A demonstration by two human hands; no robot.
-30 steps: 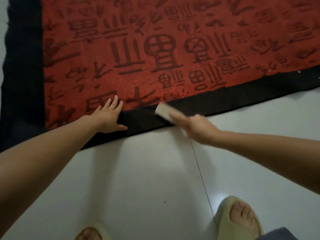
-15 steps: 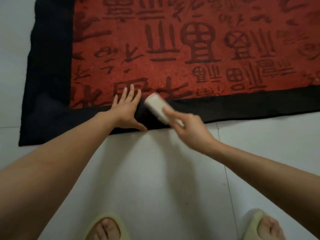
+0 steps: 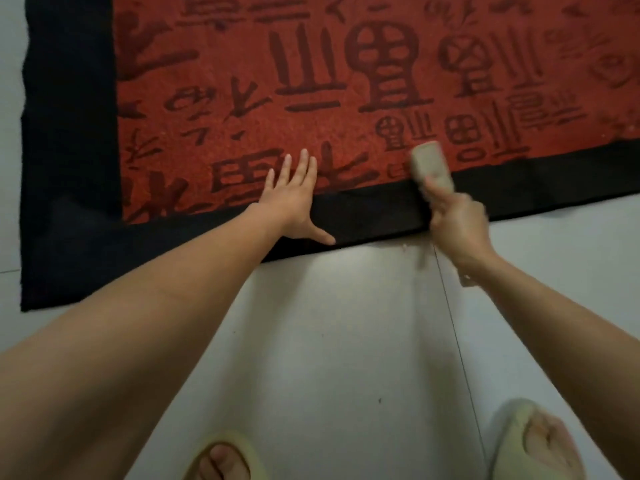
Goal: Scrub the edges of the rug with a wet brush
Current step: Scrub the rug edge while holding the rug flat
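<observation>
A: Brush position?

B: The brush (image 3: 431,166) lies across the rug's (image 3: 242,81) black border, long axis running from the right hand (image 3: 455,225) up toward the red field. That hand grips its near end.

A: Left hand?

B: The left hand (image 3: 289,199) rests flat, fingers spread, on the rug edge. Rug on the floor (image 3: 346,341).

Head view, steeply down, near floor (image 3: 346,341)

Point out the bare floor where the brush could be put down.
Free: white floor between the rug's black border and the slippers, between both forearms. Crowded: the border stretch between the flat left hand and the right hand gripping the brush.
</observation>
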